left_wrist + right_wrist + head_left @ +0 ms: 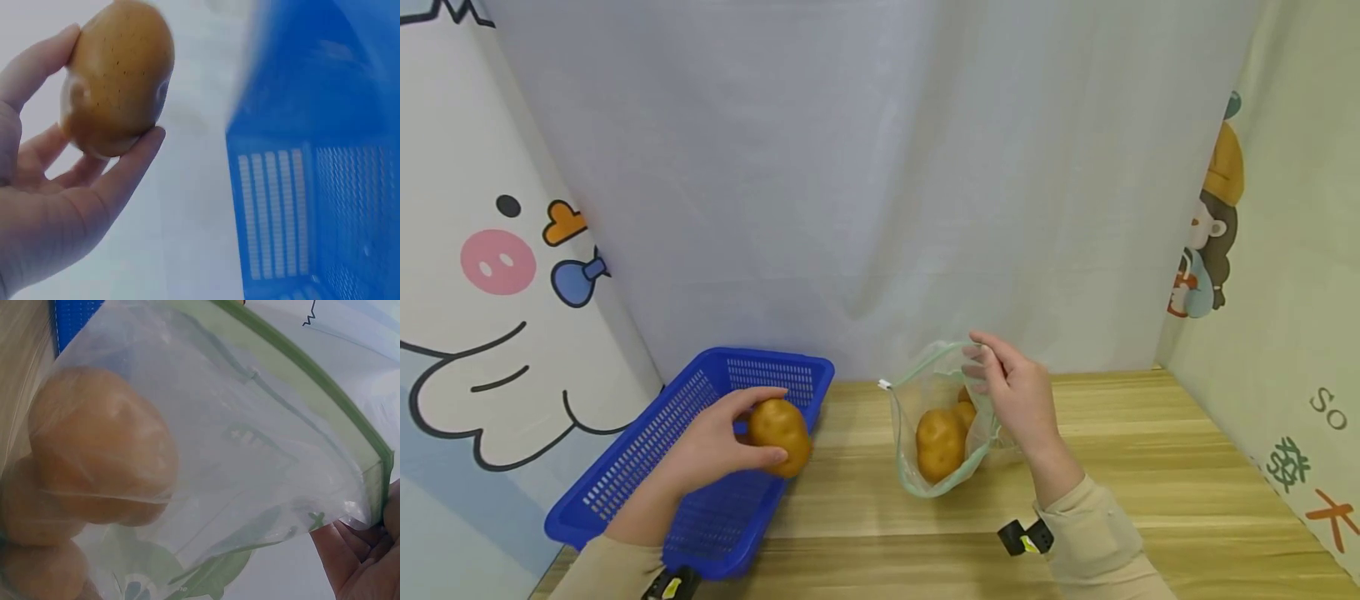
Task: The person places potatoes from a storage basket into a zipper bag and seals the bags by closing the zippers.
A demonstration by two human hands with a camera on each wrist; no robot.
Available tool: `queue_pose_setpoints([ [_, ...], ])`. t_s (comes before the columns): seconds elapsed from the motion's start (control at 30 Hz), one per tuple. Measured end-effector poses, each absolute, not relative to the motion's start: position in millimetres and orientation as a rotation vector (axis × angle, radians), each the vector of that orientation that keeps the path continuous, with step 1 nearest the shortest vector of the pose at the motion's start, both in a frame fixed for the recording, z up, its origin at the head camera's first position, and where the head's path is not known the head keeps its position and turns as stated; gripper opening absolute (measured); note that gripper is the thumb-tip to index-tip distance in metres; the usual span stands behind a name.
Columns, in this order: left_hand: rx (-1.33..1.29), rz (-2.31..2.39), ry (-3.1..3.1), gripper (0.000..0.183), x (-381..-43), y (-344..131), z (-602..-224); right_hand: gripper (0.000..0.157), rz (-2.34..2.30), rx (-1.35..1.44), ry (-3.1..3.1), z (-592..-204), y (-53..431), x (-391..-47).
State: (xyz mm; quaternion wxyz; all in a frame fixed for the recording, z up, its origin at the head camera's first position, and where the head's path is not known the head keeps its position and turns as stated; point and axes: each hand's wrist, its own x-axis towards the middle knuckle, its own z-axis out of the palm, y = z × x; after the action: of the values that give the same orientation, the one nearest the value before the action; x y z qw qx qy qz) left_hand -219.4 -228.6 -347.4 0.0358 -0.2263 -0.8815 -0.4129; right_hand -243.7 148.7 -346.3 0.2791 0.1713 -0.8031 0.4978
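In the head view my left hand grips a brown potato over the right side of a blue plastic basket. The left wrist view shows thumb and fingers curled round that potato. My right hand pinches the upper right edge of a clear zip bag with a green rim, its mouth spread wide. Several potatoes lie inside the bag; the largest potato sits near the opening. Through the bag's film the right wrist view shows these potatoes stacked together.
A wooden table carries the basket and the bag. Behind them hangs a pale grey curtain. Printed cloth panels stand at the left and right. A white slider sits at the bag's left corner.
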Motion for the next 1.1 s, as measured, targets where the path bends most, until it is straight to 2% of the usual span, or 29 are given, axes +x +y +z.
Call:
queue_pose_setpoints([
  [0.37,-0.738,-1.425,-2.585,0.072,-217.7,-163.8,-339.3,0.032,1.360,0.447,-2.156,-344.7,148.6,-242.4],
  [0.77,-0.786,-1.661,-2.352,0.072,-217.9,-99.4,-355.8,0.031,1.353,0.462,-2.145,-343.5,147.7,-241.4],
  [1.1,-0.792,-1.567,-2.180,0.072,-217.2,-53.3,-360.9,0.031,1.376,0.451,-2.150,-341.3,147.9,-240.4],
])
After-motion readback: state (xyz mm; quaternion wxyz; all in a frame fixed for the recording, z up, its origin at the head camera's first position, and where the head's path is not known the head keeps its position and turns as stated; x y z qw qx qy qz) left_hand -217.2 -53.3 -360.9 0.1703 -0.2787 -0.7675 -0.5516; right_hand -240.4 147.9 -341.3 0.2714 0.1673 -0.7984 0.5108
